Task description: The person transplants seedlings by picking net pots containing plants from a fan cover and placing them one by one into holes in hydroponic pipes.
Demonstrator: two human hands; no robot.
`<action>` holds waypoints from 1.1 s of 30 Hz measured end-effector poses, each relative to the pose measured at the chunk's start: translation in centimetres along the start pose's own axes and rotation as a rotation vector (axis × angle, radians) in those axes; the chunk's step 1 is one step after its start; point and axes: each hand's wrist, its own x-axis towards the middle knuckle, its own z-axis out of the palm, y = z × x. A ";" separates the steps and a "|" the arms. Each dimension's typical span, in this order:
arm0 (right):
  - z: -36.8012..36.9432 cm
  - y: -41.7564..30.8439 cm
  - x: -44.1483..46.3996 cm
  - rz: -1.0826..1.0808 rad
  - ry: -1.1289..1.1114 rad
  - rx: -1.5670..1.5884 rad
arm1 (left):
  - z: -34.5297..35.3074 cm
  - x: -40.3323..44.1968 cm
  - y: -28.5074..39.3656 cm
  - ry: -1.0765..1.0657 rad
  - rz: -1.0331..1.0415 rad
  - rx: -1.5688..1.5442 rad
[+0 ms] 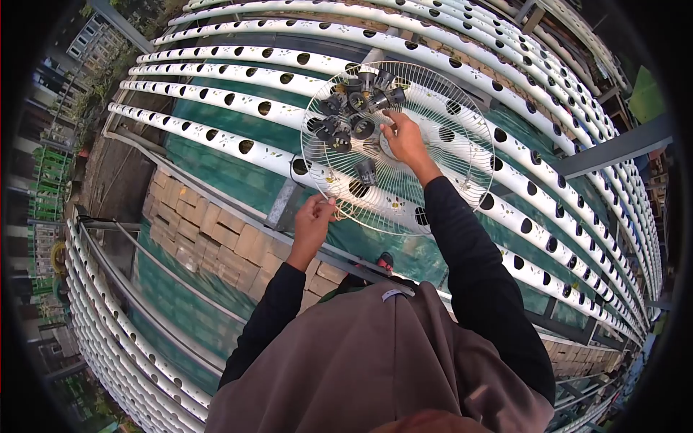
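Note:
A round white wire fan guard [462, 169] lies like a shallow basket across the white pipes. Black net pots [361, 128] are heaped in its far left part, and a single net pot [367, 172] lies apart, nearer to me. My right hand [408, 142] is over the guard's middle, just right of the heap. Its thumb and forefinger are apart, with nothing seen between them. My left hand [312, 222] is at the guard's near left edge, its fingers pinched at the wire rim. Some thin yellowish strands show beside those fingertips.
Long white pipes [278, 158] with rows of round holes run side by side under and beyond the guard. Green sheeting [238, 167] lies below them. A grey metal post [283, 204] stands left of my left hand, near paving bricks [216, 224]. More pipes [108, 317] stand at left.

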 end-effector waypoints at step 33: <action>-30.1 8.6 -36.6 0.633 1.413 0.516 | 10.8 -5.2 1.3 -0.378 0.938 0.887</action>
